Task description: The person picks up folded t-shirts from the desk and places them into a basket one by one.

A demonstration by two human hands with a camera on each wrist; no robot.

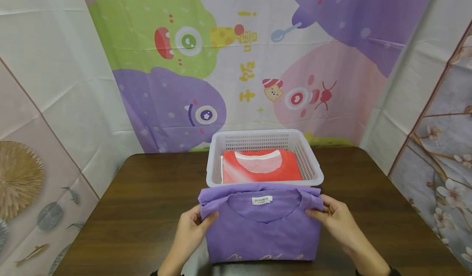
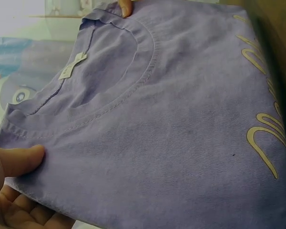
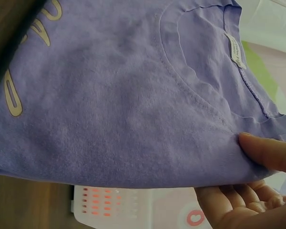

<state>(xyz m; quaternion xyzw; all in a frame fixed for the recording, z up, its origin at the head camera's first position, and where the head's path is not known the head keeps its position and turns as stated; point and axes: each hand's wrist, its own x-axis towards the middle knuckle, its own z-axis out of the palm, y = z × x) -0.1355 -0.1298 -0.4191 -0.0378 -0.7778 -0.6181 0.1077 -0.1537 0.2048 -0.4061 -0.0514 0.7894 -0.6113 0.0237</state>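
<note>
A folded purple T-shirt [image 1: 263,235] hangs between my two hands, neckline and white label up, with pale lettering along its lower part. My left hand [image 1: 191,229] pinches its upper left corner, thumb on the front and fingers behind. At the opposite shoulder corner my right hand [image 1: 337,218] grips the cloth the same way. In the left wrist view the thumb [image 2: 24,161] presses on the shirt near the collar. The right wrist view shows the other thumb [image 3: 267,150] doing likewise, fingers curled beneath the fold.
Just beyond the shirt stands a white plastic basket [image 1: 313,169] with perforated walls. Inside lies a folded red garment [image 1: 291,165] with a white and pink print. Both are over a dark wooden table [image 1: 155,194]. A cartoon-printed curtain [image 1: 250,116] hangs behind the table's far edge.
</note>
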